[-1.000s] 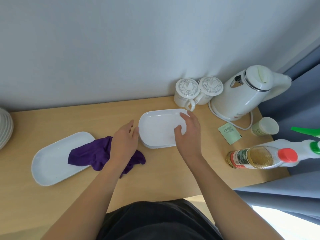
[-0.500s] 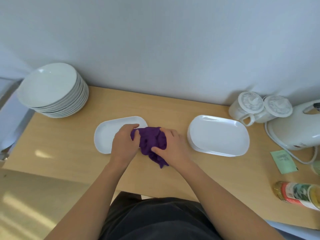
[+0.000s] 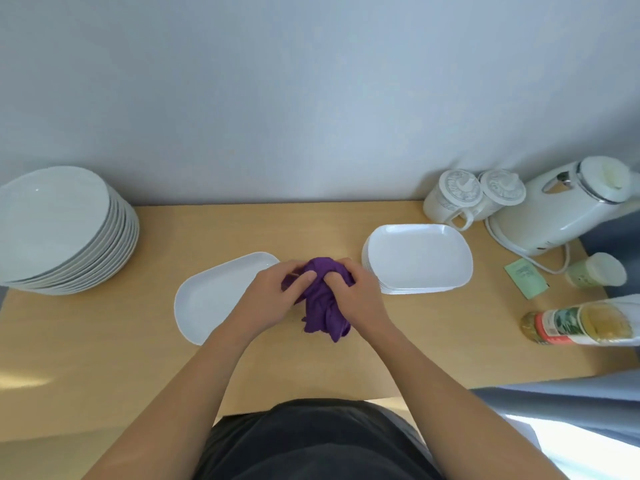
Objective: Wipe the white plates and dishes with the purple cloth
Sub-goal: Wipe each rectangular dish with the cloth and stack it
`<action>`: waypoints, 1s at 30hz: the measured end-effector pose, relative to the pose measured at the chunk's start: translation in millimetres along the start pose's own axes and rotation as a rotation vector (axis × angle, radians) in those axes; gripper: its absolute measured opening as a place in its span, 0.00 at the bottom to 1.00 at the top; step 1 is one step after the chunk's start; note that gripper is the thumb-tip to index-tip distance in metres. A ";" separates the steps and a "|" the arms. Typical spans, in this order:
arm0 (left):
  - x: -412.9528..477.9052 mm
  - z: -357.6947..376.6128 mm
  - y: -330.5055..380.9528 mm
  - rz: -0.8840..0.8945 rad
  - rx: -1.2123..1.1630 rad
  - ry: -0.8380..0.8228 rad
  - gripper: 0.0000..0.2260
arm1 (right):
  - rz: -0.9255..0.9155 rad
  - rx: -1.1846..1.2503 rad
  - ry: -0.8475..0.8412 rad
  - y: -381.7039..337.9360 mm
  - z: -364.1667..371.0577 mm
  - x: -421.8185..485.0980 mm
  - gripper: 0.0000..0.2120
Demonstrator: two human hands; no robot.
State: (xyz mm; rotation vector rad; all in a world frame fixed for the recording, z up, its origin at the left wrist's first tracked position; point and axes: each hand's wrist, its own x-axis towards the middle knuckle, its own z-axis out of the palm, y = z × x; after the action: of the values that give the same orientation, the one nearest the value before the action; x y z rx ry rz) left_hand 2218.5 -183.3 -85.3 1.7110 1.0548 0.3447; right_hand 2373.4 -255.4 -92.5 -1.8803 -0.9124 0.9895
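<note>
Both hands meet over the middle of the wooden bench (image 3: 104, 348) and hold the purple cloth (image 3: 323, 308) between them. The left hand (image 3: 272, 301) grips the cloth's left side, its fingers (image 3: 304, 278) curled onto the bunched fabric. The right hand (image 3: 358, 299) grips the right side, its fingers likewise curled round the fabric. The cloth is crumpled into a wad, and a loose end hangs below the hands, close to the bench; whether it touches the surface cannot be told.

Just left of the hands lies a single white oval dish (image 3: 207, 299), flat on the bench, its right end hidden under the left hand and wrist. Just right of the hands sits a stack of white rectangular dishes (image 3: 419, 258), apart from the cloth. At the far left edge stands a tall stack of round plates (image 3: 52, 220), well apart from the oval dish.

Against the wall at the back right stand two lidded mugs (image 3: 453, 197), side by side, and next to them a white kettle (image 3: 561, 211) with its cord looping onto the bench. Near the kettle are a paper cup (image 3: 595, 270) and a small green sachet (image 3: 524, 277). A bottle (image 3: 581, 325) with a red-edged label lies on its side by the right edge of the bench.
</note>
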 end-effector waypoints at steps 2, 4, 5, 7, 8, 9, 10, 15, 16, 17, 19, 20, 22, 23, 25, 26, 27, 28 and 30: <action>3.6 0.1 3.5 0.009 -0.082 -0.037 0.10 | -0.025 0.053 0.077 -5.3 -2.1 -2.0 0.06; 6.4 -2.5 2.7 0.021 -0.095 -0.075 0.10 | -0.023 0.093 0.095 -11.1 -2.2 -4.5 0.04; 7.1 -5.0 1.0 0.027 -0.091 -0.090 0.11 | -0.012 0.112 0.080 -13.6 -0.6 -5.6 0.05; 6.3 -13.8 -5.3 0.031 -0.080 -0.090 0.11 | 0.021 0.104 0.050 -17.3 7.5 -6.7 0.03; 4.2 -19.6 -9.7 0.028 -0.071 -0.076 0.11 | 0.033 0.093 0.046 -18.8 13.8 -7.5 0.03; 1.5 -26.0 -16.4 0.019 -0.056 -0.053 0.11 | 0.034 0.093 0.048 -20.4 21.3 -8.0 0.04; -2.4 -33.5 -23.8 0.006 -0.027 -0.027 0.10 | 0.030 0.092 0.054 -22.9 29.7 -8.4 0.04; -22.6 -73.2 -70.4 -0.055 0.277 0.146 0.13 | 0.002 -0.001 0.007 -36.7 77.6 -6.8 0.11; -26.9 -80.8 -79.8 -0.049 0.348 0.175 0.13 | -0.033 -0.086 -0.022 -36.0 88.4 -6.0 0.13; -30.9 -87.7 -88.7 -0.038 0.418 0.196 0.13 | -0.073 -0.237 -0.046 -32.5 99.3 -4.5 0.17; -39.0 -98.3 -102.4 -0.035 0.529 0.243 0.15 | -0.126 -0.531 -0.098 -24.6 117.7 -4.0 0.24; -42.7 -102.6 -107.8 -0.057 0.568 0.261 0.16 | -0.132 -0.617 -0.102 -22.2 124.7 -4.7 0.25; -49.1 -109.8 -117.1 -0.134 0.617 0.271 0.18 | -0.161 -0.745 -0.064 -18.8 132.5 -5.5 0.24; -51.4 -113.3 -121.9 -0.179 0.627 0.264 0.19 | -0.190 -0.801 -0.038 -16.2 134.4 -4.9 0.24; -54.3 -120.0 -131.7 -0.259 0.583 0.232 0.21 | -0.227 -0.869 -0.040 -10.6 135.9 -2.7 0.24; -55.0 -122.4 -135.9 -0.284 0.520 0.215 0.22 | -0.232 -0.873 -0.059 -7.6 136.4 -1.8 0.24; -55.5 -123.5 -139.3 -0.293 0.443 0.202 0.22 | -0.237 -0.857 -0.076 -4.8 138.0 -1.5 0.24; -56.0 -123.8 -142.0 -0.286 0.378 0.194 0.23 | -0.247 -0.828 -0.086 -3.2 141.2 -2.5 0.24; -56.6 -124.3 -145.6 -0.250 0.317 0.193 0.23 | -0.282 -0.769 -0.106 -2.6 153.8 -5.6 0.24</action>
State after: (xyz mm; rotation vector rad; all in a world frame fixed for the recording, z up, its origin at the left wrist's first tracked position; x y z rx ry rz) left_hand 2033.6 -141.0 -147.3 1.8205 1.5138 0.1906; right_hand 2236.0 -210.4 -145.3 -2.2205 -1.7473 0.6025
